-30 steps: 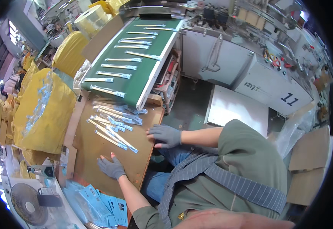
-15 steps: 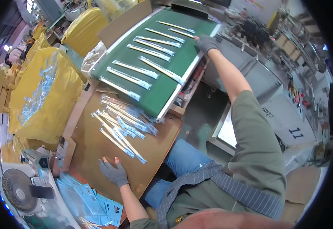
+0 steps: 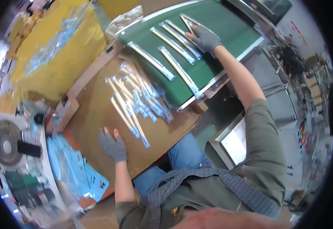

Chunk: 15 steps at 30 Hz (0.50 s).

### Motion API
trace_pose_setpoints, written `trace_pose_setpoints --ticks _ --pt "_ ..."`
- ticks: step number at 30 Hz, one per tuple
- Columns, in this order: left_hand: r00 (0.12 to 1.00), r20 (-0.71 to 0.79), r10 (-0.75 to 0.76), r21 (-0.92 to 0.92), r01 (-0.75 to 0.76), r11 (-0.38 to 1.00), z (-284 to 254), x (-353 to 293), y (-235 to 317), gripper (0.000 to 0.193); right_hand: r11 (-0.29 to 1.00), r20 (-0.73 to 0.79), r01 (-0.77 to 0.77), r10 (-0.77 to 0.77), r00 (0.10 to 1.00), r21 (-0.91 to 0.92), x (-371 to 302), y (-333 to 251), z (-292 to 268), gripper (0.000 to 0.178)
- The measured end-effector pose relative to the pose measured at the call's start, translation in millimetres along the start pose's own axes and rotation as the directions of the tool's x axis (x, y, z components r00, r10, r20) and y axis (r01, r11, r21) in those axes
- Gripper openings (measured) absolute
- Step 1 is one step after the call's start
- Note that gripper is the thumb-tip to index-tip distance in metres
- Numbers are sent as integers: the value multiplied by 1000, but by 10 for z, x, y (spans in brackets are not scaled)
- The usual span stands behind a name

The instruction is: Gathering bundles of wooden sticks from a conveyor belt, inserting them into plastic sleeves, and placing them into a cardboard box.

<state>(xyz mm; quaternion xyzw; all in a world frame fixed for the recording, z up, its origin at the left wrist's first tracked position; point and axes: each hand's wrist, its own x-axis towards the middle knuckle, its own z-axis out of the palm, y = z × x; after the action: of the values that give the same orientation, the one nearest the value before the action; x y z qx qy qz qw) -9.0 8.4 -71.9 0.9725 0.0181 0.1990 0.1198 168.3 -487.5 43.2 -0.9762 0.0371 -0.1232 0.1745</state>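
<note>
The wrapped sticks [image 3: 179,71] under my reach lie slantwise on the green belt [image 3: 227,19], at the far right; a loose heap of wrapped sticks [image 3: 137,98] lies on the worktop [image 3: 86,103], left of the belt's near end. Fewer sticks now show on the belt than half a second ago. My right hand [image 3: 205,38] has moved inward from the belt's right edge, and its bent fingers touch sticks whose far ends converge; I can't tell whether I've gripped them. To me, that puts the handling at the belt, with the heap left alone for now. My left hand [image 3: 113,145] stays flat on the worktop, holding nothing, nearer than the heap. Farther out, blue bags [image 3: 71,164] lie near left, a fan [image 3: 6,143] beyond them, and a yellow sack [image 3: 74,63] stands far left.
</note>
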Motion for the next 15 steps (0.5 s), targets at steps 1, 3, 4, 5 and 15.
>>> trace_pose_setpoints --ticks 1,3,4,5,15 --pt "1000 -9 -23 -13 23 1000 -5 47 58 48 992 14 129 -129 992 -8 -77 -268 104 75" --pt "999 -45 -11 -65 8 998 154 122 144 47 973 -64 198 -207 976 -118 -263 -676 291 75" --pt "999 -45 -26 -48 24 999 185 124 114 47 989 67 144 -141 988 -41 -283 -1002 186 72" --pt "998 -55 10 -76 -14 997 251 153 145 47 996 120 91 -89 989 -11 -263 -1181 124 69" --pt "991 -113 73 -198 -94 976 324 205 262 46 988 158 100 -81 984 -114 -143 -1192 371 71"
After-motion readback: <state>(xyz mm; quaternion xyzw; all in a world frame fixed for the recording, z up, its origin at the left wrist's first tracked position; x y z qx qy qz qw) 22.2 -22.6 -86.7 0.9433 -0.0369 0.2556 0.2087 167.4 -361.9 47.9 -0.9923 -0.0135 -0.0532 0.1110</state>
